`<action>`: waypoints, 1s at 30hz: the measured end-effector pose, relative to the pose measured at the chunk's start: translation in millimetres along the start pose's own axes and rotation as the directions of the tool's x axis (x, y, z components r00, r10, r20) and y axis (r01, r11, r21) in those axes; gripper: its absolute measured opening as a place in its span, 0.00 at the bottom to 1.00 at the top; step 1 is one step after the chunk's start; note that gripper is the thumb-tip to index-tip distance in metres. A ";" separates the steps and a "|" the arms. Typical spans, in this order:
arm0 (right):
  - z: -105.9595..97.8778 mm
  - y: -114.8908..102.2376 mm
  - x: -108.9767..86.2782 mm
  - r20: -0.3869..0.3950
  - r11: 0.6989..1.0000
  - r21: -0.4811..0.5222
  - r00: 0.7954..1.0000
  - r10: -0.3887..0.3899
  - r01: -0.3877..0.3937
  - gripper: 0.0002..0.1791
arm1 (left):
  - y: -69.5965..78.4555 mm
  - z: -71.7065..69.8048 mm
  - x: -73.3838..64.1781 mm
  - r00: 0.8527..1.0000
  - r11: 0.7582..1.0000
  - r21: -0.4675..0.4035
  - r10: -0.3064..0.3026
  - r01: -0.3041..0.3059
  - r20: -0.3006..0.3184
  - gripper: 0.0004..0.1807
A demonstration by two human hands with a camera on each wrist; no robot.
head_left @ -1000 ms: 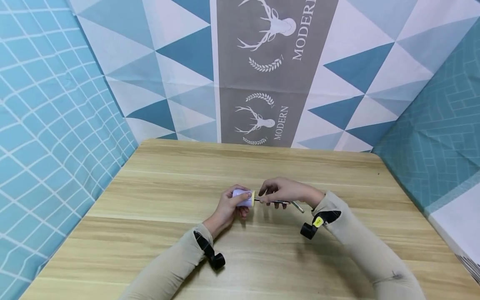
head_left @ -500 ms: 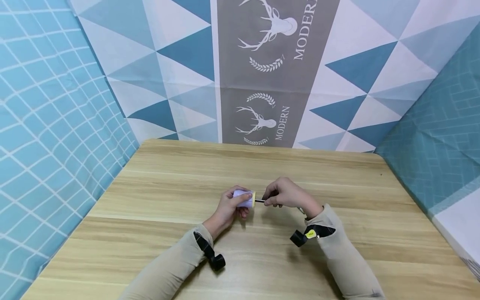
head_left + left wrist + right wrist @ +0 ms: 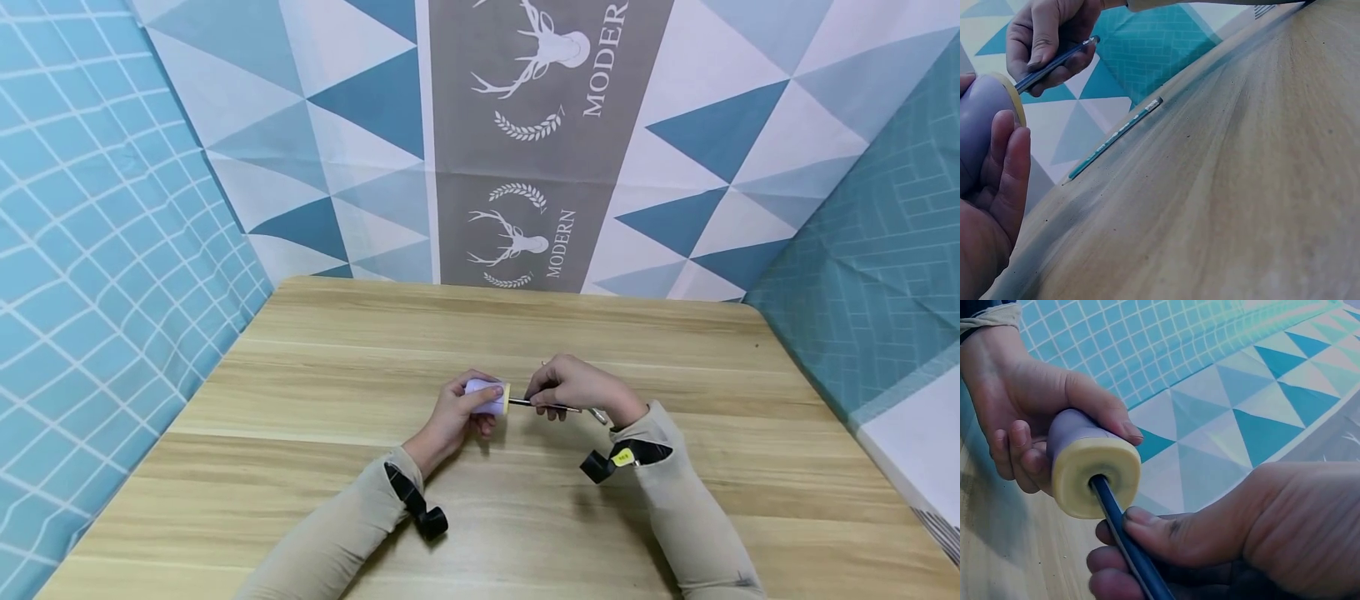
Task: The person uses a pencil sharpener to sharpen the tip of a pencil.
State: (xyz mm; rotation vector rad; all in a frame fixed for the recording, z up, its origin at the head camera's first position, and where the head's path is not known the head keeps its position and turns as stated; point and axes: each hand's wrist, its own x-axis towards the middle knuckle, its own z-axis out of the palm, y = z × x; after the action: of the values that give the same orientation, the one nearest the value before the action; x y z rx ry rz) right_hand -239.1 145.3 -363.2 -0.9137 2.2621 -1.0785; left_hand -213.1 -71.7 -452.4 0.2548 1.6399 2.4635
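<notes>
My left hand (image 3: 452, 414) grips a lavender pencil sharpener (image 3: 482, 397) with a pale yellow front, held on its side above the table. The thumb lies along its top in the head view. A dark pencil (image 3: 1124, 534) has its tip inside the round hole of the yellow front. My right hand (image 3: 573, 387) pinches this pencil between thumb and fingers, a short way from the sharpener. In the left wrist view, the back end of the pencil sticks out past the right fingers. A second pencil (image 3: 1115, 139), teal with a pale pattern, lies on the table beyond the hands.
The wood-grain table (image 3: 337, 333) reaches back to a patterned cloth wall (image 3: 375, 167). Blue gridded cloth (image 3: 112, 250) hangs at the left and teal cloth (image 3: 885, 233) at the right. A white surface (image 3: 915, 450) stands beside the table's right edge.
My right fingers have closed more around the pencil, and the right forearm has swung left. The pencil's back end, hidden half a second ago, shows again. The left hand and sharpener stay nearly still.
</notes>
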 end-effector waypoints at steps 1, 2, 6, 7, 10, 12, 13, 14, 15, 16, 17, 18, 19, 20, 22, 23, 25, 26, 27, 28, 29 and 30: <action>-0.3 0.1 -0.3 0.011 1.000 0.001 1.000 0.002 -0.002 0.08 | -0.2 0.0 -0.2 1.000 1.000 0.004 -0.001 0.001 0.004 0.06; -0.7 0.0 -0.7 0.022 1.000 0.005 1.000 0.009 -0.009 0.08 | -0.5 -0.2 -0.5 1.000 1.000 0.006 -0.003 0.003 0.006 0.06; -1.9 -1.0 -1.9 0.070 1.000 0.017 0.997 0.021 -0.023 0.09 | -1.2 -0.3 -1.8 1.000 1.000 0.012 -0.015 0.015 0.008 0.06; -2.1 -1.4 -2.3 0.079 1.000 0.019 0.997 0.017 -0.019 0.09 | -1.3 -0.2 -2.1 1.000 1.000 0.011 -0.017 0.017 0.009 0.06; -3.5 -2.0 -3.5 0.098 0.999 0.027 0.995 0.021 -0.023 0.09 | -1.3 0.8 -2.6 1.000 1.000 0.013 -0.022 0.022 0.010 0.06; -4.8 -0.8 -4.4 0.113 0.999 0.043 0.993 0.027 -0.032 0.10 | -1.5 1.7 -2.9 1.000 0.999 0.016 -0.029 0.029 0.011 0.06; -5.3 0.0 -4.9 0.120 0.998 0.055 0.992 0.034 -0.041 0.10 | -1.6 2.3 -3.2 0.999 0.999 0.018 -0.034 0.034 0.010 0.06; -6.2 0.5 -5.5 0.129 0.996 0.069 0.991 0.048 -0.057 0.10 | -1.6 3.0 -3.5 0.999 0.999 0.023 -0.039 0.039 0.009 0.06; -6.8 1.3 -5.9 0.137 0.994 0.081 0.989 0.059 -0.071 0.10 | -1.7 3.7 -3.8 0.999 0.999 0.027 -0.044 0.044 0.009 0.06; -7.2 1.7 -6.3 0.146 0.992 0.094 0.987 0.072 -0.086 0.10 | -1.7 4.4 -4.3 0.999 0.998 0.031 -0.049 0.049 0.010 0.06; -7.9 3.0 -6.8 0.157 0.990 0.101 0.985 0.077 -0.094 0.10 | -1.8 4.8 -4.4 0.998 0.998 0.034 -0.054 0.053 0.012 0.06; -8.6 3.3 -7.7 0.166 0.988 0.107 0.982 0.090 -0.109 0.10 | -1.7 4.9 -4.6 0.998 0.998 0.032 -0.057 0.056 0.014 0.06; -9.4 3.4 -8.9 0.170 0.985 0.115 0.980 0.106 -0.126 0.10 | -1.5 4.8 -4.6 0.998 0.998 0.029 -0.056 0.055 0.014 0.06; -10.6 3.5 -10.4 0.173 0.983 0.119 0.978 0.119 -0.140 0.10 | -1.3 4.3 -4.4 0.999 0.998 0.021 -0.053 0.052 0.014 0.06; -12.1 4.1 -13.0 0.169 0.981 0.119 0.977 0.132 -0.153 0.10 | -0.5 3.1 -4.0 0.999 0.999 0.008 -0.045 0.045 0.013 0.06; -12.9 4.4 -14.2 0.171 0.980 0.123 0.976 0.134 -0.157 0.10 | -0.2 2.2 -3.6 0.999 0.999 0.002 -0.042 0.042 0.013 0.06; -13.7 4.1 -15.3 0.172 0.978 0.130 0.975 0.142 -0.165 0.10 | 0.6 0.6 -3.2 0.999 0.999 -0.009 -0.035 0.035 0.011 0.06; -13.8 4.1 -15.3 0.175 0.977 0.134 0.975 0.138 -0.163 0.10 | 0.8 0.1 -3.0 0.999 0.999 -0.013 -0.032 0.032 0.011 0.06; -13.7 3.9 -14.9 0.175 0.977 0.136 0.975 0.138 -0.163 0.10 | 0.9 -0.3 -2.8 0.999 0.999 -0.013 -0.032 0.032 0.012 0.05; -13.9 3.8 -14.7 0.178 0.976 0.139 0.974 0.141 -0.167 0.11 | 0.9 -0.7 -2.4 0.999 0.999 -0.015 -0.033 0.033 0.012 0.05; -14.2 3.9 -14.7 0.179 0.975 0.141 0.973 0.144 -0.170 0.11 | 0.8 -1.1 -2.1 0.999 0.999 -0.017 -0.033 0.033 0.013 0.05; -14.8 3.7 -14.9 0.175 0.976 0.135 0.973 0.148 -0.172 0.10 | 0.8 -1.3 -1.8 0.999 0.999 -0.021 -0.033 0.033 0.011 0.05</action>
State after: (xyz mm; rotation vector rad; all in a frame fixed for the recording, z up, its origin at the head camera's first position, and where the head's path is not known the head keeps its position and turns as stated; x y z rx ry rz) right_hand -240.1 165.2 -355.8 -0.7177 2.0513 -1.0448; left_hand -211.7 -73.5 -452.2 0.2354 1.6001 2.4492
